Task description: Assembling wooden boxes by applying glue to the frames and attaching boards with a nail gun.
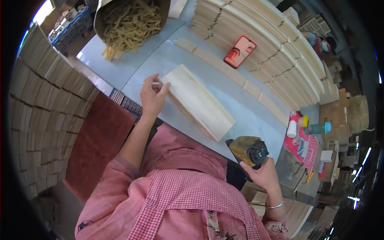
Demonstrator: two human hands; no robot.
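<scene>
A long pale wooden piece [202, 102], with a flat top face and a narrow side along its near edge, lies slantwise on the grey tabletop. My left hand [153, 96] pinches its far left end between thumb and fingers; part of the fingers is hidden behind that end. In my right hand [263, 175] is a yellow and black power tool that looks like a nail gun [245, 149]. My fingers are wrapped round its lower part, which is mostly hidden. Its nose points left, close to the near right end of the wooden piece but apart from it.
Stacked thin boards [276, 48] line the far side, with a red-cased phone [240, 52] leaning there. Wooden strips [224, 66] lie before them. A container of pale curled strips [132, 28] stands far left. Bottles [316, 128] are at right. A person [322, 44] is beyond.
</scene>
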